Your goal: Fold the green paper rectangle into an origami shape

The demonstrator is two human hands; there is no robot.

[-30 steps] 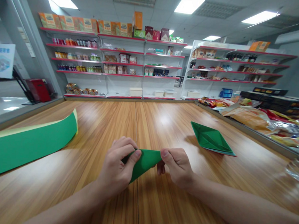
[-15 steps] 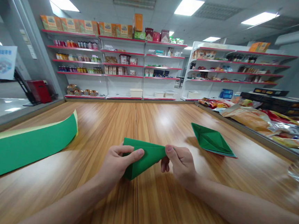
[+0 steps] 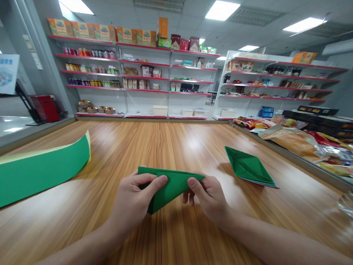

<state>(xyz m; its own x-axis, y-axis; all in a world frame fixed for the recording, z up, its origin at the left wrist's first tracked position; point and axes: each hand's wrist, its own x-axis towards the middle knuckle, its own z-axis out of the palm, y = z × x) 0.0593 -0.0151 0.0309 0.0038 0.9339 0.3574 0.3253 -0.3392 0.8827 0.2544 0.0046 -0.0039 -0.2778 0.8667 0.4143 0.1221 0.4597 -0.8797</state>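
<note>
I hold a folded green paper piece (image 3: 172, 184) just above the wooden table (image 3: 185, 240), its point hanging down. My left hand (image 3: 133, 201) pinches its left end between thumb and fingers. My right hand (image 3: 209, 197) pinches its right corner. A finished green paper boat (image 3: 247, 166) lies flat on the table to the right, beyond my right hand. Neither hand touches the boat.
A stack of curled green and yellow paper sheets (image 3: 28, 169) lies at the left. Snack packets (image 3: 299, 141) are heaped behind a ledge at the right. Store shelves (image 3: 138, 79) with goods line the far wall.
The green piece has been pulled wider between my hands and turned so more of its flat side shows. Both hands keep their pinch. The boat and the sheets have not moved.
</note>
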